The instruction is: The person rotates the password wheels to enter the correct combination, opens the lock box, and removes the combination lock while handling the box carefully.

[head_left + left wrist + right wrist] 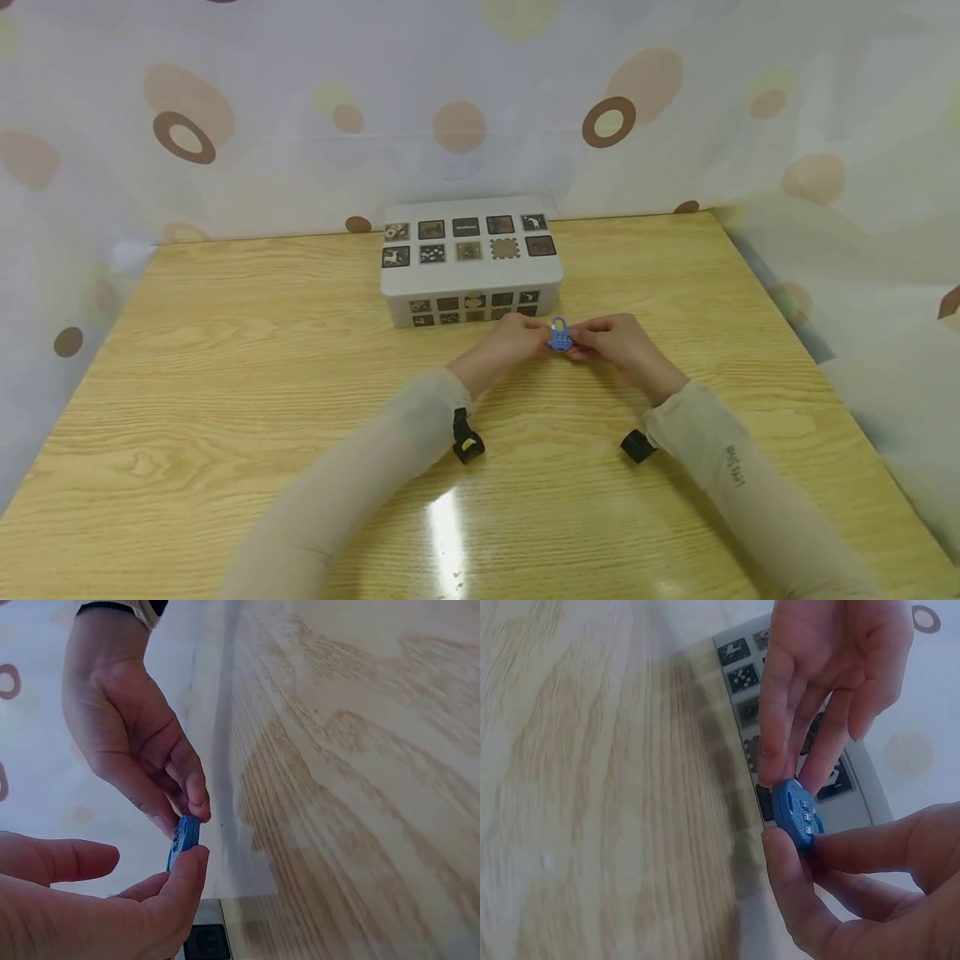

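A small blue combination padlock [560, 338] is held between the two hands, its shackle pointing up in the head view and its number dials facing the head camera. My right hand [613, 340] pinches it from the right; in the right wrist view the thumb and a finger [787, 862] grip its edge. From the other side, my left hand [513, 340] touches the padlock with nearly straight fingers [775, 742], while its thumb [86, 859] stands apart from it in the left wrist view. The padlock's back is hidden.
A white box [468, 271] printed with small dark square pictures stands just behind the hands on the wooden table [247, 350]. Behind the table hangs a light curtain [405, 108] with brown and yellow circles. Black wrist cameras [468, 447] are strapped at both sleeves.
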`<action>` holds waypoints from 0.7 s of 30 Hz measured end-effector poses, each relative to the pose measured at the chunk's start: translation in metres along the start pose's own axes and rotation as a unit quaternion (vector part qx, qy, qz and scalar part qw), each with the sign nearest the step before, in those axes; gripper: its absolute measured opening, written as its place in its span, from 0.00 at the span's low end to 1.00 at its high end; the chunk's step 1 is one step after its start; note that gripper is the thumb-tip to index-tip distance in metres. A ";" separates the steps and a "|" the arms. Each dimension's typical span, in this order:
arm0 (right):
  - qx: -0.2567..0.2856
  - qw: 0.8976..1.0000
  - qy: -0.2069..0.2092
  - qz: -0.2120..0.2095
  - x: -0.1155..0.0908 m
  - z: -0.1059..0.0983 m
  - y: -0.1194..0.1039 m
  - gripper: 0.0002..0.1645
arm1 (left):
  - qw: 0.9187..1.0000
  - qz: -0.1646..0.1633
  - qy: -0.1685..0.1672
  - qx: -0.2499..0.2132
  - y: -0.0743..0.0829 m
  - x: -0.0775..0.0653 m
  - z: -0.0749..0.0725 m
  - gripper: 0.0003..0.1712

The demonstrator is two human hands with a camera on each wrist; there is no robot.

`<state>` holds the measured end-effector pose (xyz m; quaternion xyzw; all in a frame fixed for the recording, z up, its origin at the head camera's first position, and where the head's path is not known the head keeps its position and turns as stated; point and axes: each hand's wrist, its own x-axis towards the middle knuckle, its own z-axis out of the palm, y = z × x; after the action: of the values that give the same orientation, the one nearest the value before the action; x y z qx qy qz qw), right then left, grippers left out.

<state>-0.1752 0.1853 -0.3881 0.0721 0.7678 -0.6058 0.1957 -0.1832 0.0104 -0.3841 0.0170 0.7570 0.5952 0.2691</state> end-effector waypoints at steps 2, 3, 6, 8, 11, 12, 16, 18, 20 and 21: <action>-0.010 1.000 -0.002 0.001 0.001 -0.003 0.001 0.21 | 1.000 -0.005 -0.004 -0.023 0.000 0.003 0.003 0.17; -0.014 1.000 -0.004 0.002 0.002 -0.005 0.001 0.21 | 1.000 -0.008 -0.004 -0.030 0.001 0.004 0.005 0.17; -0.024 1.000 -0.010 0.006 0.005 -0.009 0.003 0.21 | 0.999 -0.018 -0.004 -0.041 0.000 0.009 0.009 0.18; -0.031 0.999 -0.010 0.011 0.007 -0.011 0.004 0.22 | 0.999 -0.024 -0.003 -0.044 -0.001 0.011 0.011 0.18; -0.042 0.999 -0.005 0.016 0.010 -0.013 0.006 0.21 | 0.999 -0.029 -0.004 -0.046 -0.002 0.014 0.013 0.16; -0.046 0.999 -0.003 0.018 0.011 -0.013 0.006 0.21 | 0.998 -0.029 -0.005 -0.047 -0.002 0.014 0.013 0.16; -0.065 0.998 0.008 0.012 0.015 -0.014 0.007 0.20 | 0.998 -0.029 -0.006 -0.051 -0.003 0.016 0.014 0.14; -0.068 0.998 0.012 0.005 0.016 -0.014 0.007 0.19 | 0.998 -0.030 -0.005 -0.050 -0.002 0.016 0.015 0.14; -0.074 0.997 0.017 0.000 0.016 -0.014 0.006 0.19 | 0.998 -0.031 -0.005 -0.058 -0.001 0.016 0.017 0.13; -0.075 0.997 0.019 -0.002 0.016 -0.015 0.006 0.19 | 0.998 -0.031 -0.005 -0.059 -0.001 0.016 0.017 0.11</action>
<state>-0.1908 0.1989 -0.3968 0.0676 0.8146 -0.5455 0.1849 -0.1890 0.0313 -0.3934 -0.0189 0.7193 0.6301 0.2918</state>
